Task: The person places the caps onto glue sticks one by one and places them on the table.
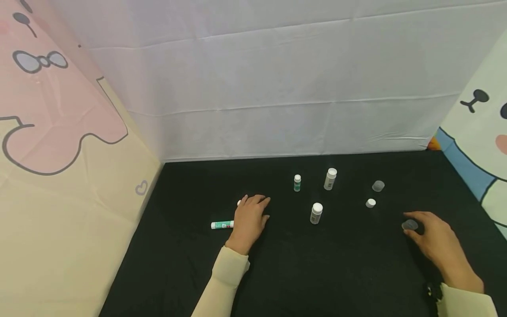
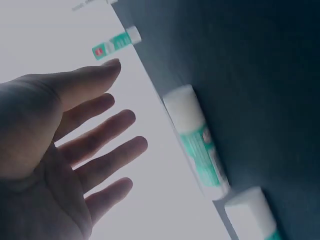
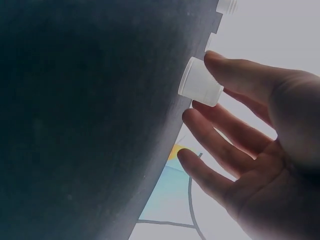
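Note:
My left hand (image 1: 247, 222) is over the table with fingers spread and relaxed. A green-and-white tube (image 1: 222, 225) lies beside it, partly hidden by the hand, and a white cap (image 1: 239, 203) shows behind its fingers. The left wrist view has a tube (image 2: 197, 145) and another white-ended one (image 2: 250, 215) near the hand (image 2: 75, 135), none of them held. At the right, thumb and forefinger of my right hand (image 1: 439, 242) stand around a translucent cup (image 1: 409, 225). In the right wrist view the thumb overlaps the cup's edge (image 3: 201, 82); contact is unclear.
A small green-labelled bottle (image 1: 297, 183) and two white-capped bottles (image 1: 330, 179), (image 1: 315, 213) stand mid-table. Right of them are another translucent cup (image 1: 378, 186) and a white cap (image 1: 370, 203). Printed cloth walls border the black table (image 1: 309, 273).

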`<state>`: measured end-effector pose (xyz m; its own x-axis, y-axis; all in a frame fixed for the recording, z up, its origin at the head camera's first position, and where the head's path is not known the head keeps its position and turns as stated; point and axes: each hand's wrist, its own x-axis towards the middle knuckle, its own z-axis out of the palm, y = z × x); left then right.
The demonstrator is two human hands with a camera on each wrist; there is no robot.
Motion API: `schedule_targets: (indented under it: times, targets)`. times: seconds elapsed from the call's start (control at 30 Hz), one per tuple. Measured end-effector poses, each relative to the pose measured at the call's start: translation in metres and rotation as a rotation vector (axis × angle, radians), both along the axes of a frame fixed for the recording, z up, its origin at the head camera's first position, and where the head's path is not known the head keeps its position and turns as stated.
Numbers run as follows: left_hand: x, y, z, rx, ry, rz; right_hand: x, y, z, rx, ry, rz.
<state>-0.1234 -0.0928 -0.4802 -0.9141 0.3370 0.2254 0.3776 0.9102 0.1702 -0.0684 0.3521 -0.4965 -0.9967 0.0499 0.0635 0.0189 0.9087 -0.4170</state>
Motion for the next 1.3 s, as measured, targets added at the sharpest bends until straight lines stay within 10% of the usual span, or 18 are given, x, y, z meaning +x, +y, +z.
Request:
schedule_targets:
  times: [0.67, 1.3]
  targets:
    - [0.019, 0.047, -0.011, 0.085, 0.02, -0.078, -0.001, -0.005, 0.008, -0.014, -0.115, -0.01]
    - [0.022, 0.075, -0.019, 0.178, 0.0, -0.068, 0.006, -0.058, 0.018, -0.091, 0.13, 0.079]
